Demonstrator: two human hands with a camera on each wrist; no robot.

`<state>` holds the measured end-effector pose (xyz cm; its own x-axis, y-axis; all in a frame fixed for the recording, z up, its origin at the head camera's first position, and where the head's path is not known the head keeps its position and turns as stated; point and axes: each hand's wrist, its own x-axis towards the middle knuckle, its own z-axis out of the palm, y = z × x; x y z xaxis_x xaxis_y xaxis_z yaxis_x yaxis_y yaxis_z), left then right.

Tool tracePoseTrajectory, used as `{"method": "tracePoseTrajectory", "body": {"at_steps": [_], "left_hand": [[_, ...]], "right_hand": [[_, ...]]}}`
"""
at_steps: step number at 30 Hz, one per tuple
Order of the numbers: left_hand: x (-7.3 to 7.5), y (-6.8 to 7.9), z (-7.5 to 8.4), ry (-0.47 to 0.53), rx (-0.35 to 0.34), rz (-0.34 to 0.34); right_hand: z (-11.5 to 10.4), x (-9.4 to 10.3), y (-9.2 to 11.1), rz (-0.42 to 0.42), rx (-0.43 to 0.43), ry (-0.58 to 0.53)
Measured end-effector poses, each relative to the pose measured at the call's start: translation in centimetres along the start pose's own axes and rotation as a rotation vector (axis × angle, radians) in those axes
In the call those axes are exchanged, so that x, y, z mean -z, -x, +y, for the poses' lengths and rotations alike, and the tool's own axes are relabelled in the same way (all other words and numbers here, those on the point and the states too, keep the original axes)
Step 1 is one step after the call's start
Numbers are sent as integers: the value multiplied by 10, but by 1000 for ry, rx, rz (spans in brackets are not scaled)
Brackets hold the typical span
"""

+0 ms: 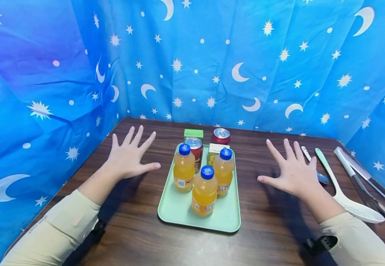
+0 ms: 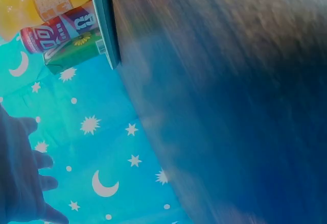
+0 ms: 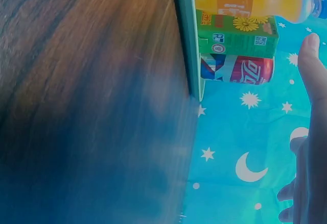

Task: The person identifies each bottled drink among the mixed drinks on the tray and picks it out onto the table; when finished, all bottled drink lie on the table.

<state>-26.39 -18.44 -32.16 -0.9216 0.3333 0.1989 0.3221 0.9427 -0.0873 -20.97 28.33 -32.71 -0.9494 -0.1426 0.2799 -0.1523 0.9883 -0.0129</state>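
Note:
A pale green tray lies on the table between my hands. Three bottles of orange drink with blue caps stand on it: a front one, a left one and a right one. Behind them are a red can, a second red can, a green carton and another carton. Left of the tray, my left hand is spread, holding nothing. My right hand hovers right of it, fingers also spread and apart from everything. Both wrist views show cans and cartons beyond the tray's edge.
On the right lie a slotted spoon with a mint handle, metal tongs with pale grips, and a utensil with a speckled handle, partly behind my right hand. A blue curtain with moons and stars borders the wooden table.

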Motion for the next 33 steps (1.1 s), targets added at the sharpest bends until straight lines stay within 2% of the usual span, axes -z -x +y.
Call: {"method": "tracePoseTrajectory", "body": {"at_steps": [7,12,18,22,25,27,30,33], "left_hand": [[6,-4,2,108,31,24],[11,-8,6,147,54,30],[12,-12,12,215,81,18],[10,-17,17,388,128,-12],[7,-23,22,537,157,-25],[5,-26,24,603,165,-29],[-1,-31,29,732,212,-86],[-9,-36,32,890,284,-161]], "right_hand": [[-3,5,-2,24,15,-16],[-6,9,-3,46,33,-20],[-20,20,-1,95,83,-75],[-37,30,3,152,170,-219],[-50,35,6,193,244,-393],[-58,38,7,222,292,-518],[-70,41,9,255,345,-675],[-80,41,12,269,377,-783]]}}
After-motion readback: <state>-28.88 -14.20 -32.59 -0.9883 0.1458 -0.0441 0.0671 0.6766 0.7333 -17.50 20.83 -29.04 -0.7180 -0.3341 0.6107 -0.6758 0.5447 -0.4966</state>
